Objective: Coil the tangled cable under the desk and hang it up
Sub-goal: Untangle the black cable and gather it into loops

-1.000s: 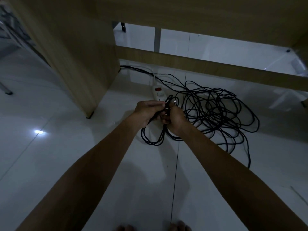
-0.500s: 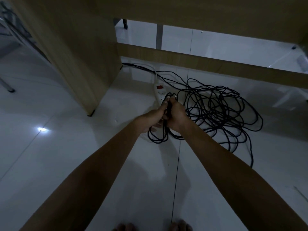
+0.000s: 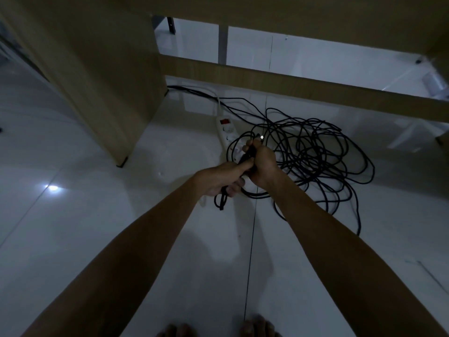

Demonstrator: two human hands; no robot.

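A long black cable (image 3: 323, 152) lies in a loose tangle on the white tiled floor under the wooden desk. My right hand (image 3: 263, 165) is closed around a bunch of its strands, with the metal plug tip (image 3: 261, 137) sticking up above the fingers. My left hand (image 3: 222, 177) grips the same bunch just below and to the left, touching the right hand. A short loop of cable hangs from under the left hand. Both hands are held above the floor, in front of the tangle.
A white power strip (image 3: 227, 132) with a red switch lies on the floor behind my hands. The desk's side panel (image 3: 102, 88) stands at the left and a low crossbar (image 3: 315, 90) runs behind the tangle. My toes (image 3: 257, 328) show at the bottom edge.
My left hand has slid down and back along the bunch. The loop hanging below the hands has shrunk to a short one. The right hand keeps its grip near the plug.
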